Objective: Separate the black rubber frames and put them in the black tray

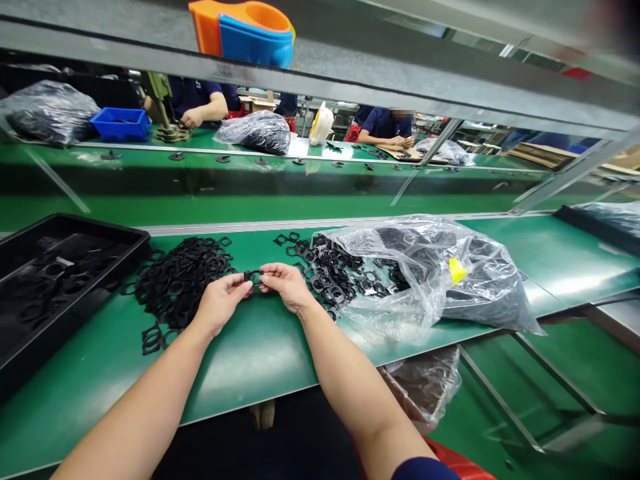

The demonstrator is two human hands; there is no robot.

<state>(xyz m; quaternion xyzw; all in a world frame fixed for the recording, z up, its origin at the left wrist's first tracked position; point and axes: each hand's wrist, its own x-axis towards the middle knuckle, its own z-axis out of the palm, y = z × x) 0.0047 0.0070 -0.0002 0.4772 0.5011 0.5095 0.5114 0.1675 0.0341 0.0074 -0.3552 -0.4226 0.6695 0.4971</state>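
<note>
Black and small, the ring-shaped part (251, 275) sits pinched between our left grip (223, 301) and right grip (287, 285) above the table (245, 367), beside a heap (181, 283), best steadied lightly by its edges.

No text, label, brand, number or sign is legible in this view

Green tabletop (240, 360), black tray (50, 340), heap of black parts (183, 280), plastic bag (480, 287), second heap (327, 270) at its mouth
</note>
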